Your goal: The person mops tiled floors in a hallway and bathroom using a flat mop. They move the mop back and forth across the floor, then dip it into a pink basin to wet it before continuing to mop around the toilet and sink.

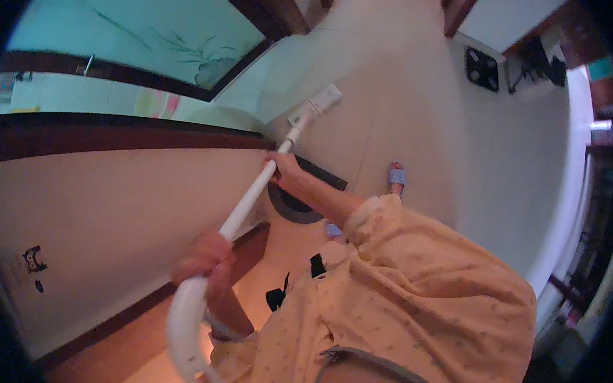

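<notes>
A white long-handled floor-cleaning tool (248, 201) runs diagonally across the view. Its flat rectangular head (316, 105) lies on the pale floor near a doorway, and its thick curved handle end is low in the picture. My right hand (281, 169) is closed round the shaft, nearer the head. Farther back, my left hand (204, 264), blurred, grips the shaft just above the curved handle. Whether the tool is a mop or a vacuum cannot be told.
A dark round object (283, 207) with a black bar beside it stands by the wall near my slippered feet (397, 177). Left is a dark-framed glass door (148, 29) with a plant pattern. A black square item (482, 69) lies at upper right, near furniture legs.
</notes>
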Demonstrator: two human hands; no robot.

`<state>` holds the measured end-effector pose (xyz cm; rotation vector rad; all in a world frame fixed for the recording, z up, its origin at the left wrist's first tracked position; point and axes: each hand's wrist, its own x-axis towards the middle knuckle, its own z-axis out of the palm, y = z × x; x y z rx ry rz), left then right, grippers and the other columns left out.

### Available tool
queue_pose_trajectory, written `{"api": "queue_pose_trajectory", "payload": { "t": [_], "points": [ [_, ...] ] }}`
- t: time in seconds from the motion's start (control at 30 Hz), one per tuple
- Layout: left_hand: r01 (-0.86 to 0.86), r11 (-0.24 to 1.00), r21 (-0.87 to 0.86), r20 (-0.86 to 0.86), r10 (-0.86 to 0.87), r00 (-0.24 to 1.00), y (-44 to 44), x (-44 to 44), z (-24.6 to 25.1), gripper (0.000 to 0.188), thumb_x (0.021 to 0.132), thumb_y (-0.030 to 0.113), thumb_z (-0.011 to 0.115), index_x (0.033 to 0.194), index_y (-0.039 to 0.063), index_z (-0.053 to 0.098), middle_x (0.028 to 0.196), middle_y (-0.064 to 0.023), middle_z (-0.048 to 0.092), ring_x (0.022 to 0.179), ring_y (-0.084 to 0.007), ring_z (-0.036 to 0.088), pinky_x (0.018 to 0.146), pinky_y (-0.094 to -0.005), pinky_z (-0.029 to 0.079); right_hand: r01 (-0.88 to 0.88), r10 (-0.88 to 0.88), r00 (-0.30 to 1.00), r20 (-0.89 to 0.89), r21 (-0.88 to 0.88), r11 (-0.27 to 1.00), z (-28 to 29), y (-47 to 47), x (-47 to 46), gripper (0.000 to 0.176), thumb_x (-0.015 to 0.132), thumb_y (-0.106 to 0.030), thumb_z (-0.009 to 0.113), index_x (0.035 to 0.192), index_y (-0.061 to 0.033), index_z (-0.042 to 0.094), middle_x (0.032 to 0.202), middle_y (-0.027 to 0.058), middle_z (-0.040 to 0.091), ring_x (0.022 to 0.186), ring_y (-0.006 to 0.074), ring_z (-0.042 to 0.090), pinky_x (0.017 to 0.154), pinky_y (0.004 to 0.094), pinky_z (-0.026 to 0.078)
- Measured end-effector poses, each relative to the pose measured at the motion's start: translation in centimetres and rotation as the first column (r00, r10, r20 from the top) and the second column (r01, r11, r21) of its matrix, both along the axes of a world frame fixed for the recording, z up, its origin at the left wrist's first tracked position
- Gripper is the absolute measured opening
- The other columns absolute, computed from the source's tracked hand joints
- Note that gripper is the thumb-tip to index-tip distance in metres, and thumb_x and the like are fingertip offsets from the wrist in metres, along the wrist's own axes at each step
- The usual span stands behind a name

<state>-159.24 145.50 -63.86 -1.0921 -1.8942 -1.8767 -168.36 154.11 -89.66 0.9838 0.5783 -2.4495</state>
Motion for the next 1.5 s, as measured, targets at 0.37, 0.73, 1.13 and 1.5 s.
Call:
{"api": "queue_pose_trajectory", "payload": {
  "t": [0.37,0.73,1.13,1.5],
  "points": [
    [-0.344,0.931,0.125,-0.004,0.347,0.938,14.1,-0.5,-0.3,0.02,0.065,-0.004,0.056,0.073,0.007,0.041,0.063,-0.0061,0.048,0.051,-0.017,0.048,0.051,-0.029,0.041,-0.208,0.329,0.884,-0.333,0.35,0.913,-4.2,11.8,-4.6,0.014,0.075,-0.001,0.051,0.085,-0.0027,0.04,0.066,0.0095,0.047,0.056,0.0206,0.051,0.051,0.0334,0.046],
    [-0.042,0.971,0.235,0.092,0.02,0.996,12.8,-3.1,7.1,0.016,0.069,0.006,0.059,0.07,0.007,0.043,0.055,-0.0056,0.05,0.045,-0.0159,0.048,0.046,-0.0258,0.036,-0.077,0.109,0.969,0.221,-0.148,0.986,8.1,17.1,2.0,0.01,0.078,-0.011,0.054,0.082,-0.0052,0.047,0.072,0.009,0.052,0.06,0.0207,0.052,0.044,0.031,0.042],
    [0.182,0.858,0.48,0.418,-0.406,0.812,22.7,-15.5,-3.2,0.012,0.06,0.001,0.05,0.066,0.006,0.04,0.049,-0.0074,0.043,0.04,-0.0173,0.038,0.045,-0.0312,0.033,0.478,-0.519,0.621,0.587,0.242,0.845,0.1,29.6,-1.4,0.027,0.078,-0.004,0.043,0.104,-0.0024,0.036,0.083,0.0135,0.052,0.068,0.0228,0.057,0.052,0.0364,0.047],
    [-0.215,0.953,0.212,0.261,0.157,0.953,15.3,-20.5,-2.2,0.015,0.069,0.005,0.052,0.068,0.01,0.038,0.054,-0.003,0.039,0.049,-0.0134,0.033,0.053,-0.0296,0.03,-0.015,-0.051,0.978,0.203,0.309,0.951,-6.7,17.3,-20.4,0.022,0.075,-0.006,0.049,0.096,0.0007,0.045,0.084,0.0131,0.047,0.071,0.0221,0.049,0.053,0.0375,0.043]
  ]
}}
